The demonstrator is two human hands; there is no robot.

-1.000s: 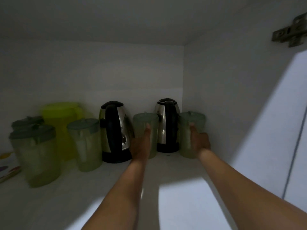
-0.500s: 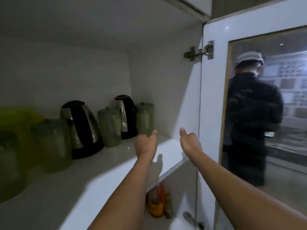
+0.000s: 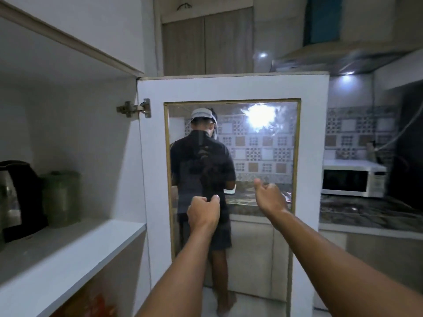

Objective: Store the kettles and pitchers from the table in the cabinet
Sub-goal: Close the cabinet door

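On the cabinet shelf [image 3: 96,239] at the far left stand a black and steel kettle [image 3: 20,197] and, right of it, a green pitcher [image 3: 60,197] against the side wall. My left hand [image 3: 203,212] and my right hand [image 3: 269,197] hang in the air outside the cabinet, in front of the open door. Both hold nothing; the fingers are loosely curled and the thumbs stick up. The shelf's other kettles and pitchers are out of frame to the left.
The open cabinet door [image 3: 231,88] with a glass pane [image 3: 263,156] stands straight ahead on its hinge [image 3: 134,108]. A person in dark clothes [image 3: 202,165] shows in the pane. A white microwave [image 3: 353,180] sits on the stone counter [image 3: 370,211] at right.
Both hands let go of the two green pitchers at the back of the shelf and drew back out of the cabinet. My view swung right, toward the door.
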